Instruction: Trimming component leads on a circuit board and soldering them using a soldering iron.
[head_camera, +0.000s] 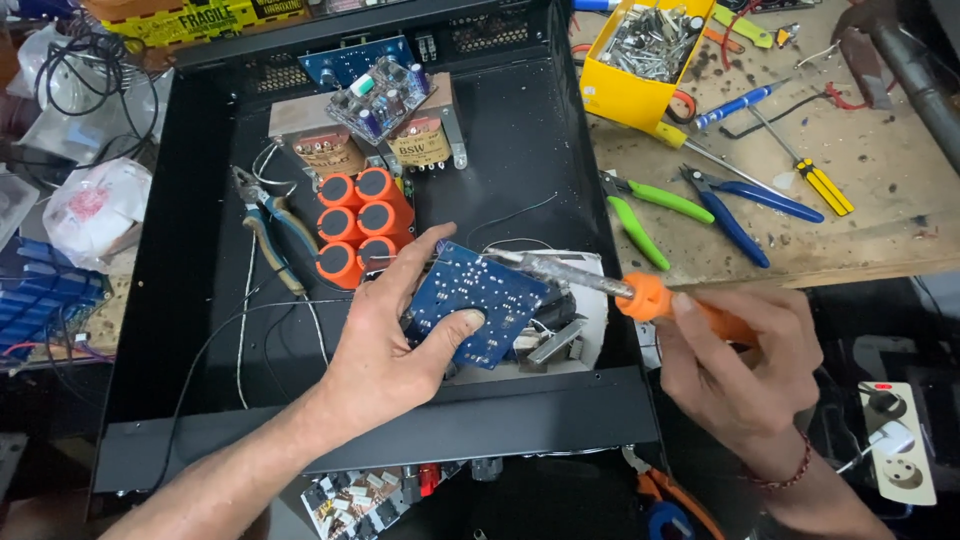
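— two hands in: left hand (385, 345) grasping the blue circuit board (478, 300), near edge of the black chassis (560, 200).
— right hand (735, 355) clenched on the soldering iron (600, 283), shaft lying right-to-left, tip at the board's far edge.

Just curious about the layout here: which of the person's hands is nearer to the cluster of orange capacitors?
Left. The left hand, holding the blue circuit board, sits just below the orange capacitors; the right hand, gripping the soldering iron, is far off to their right.
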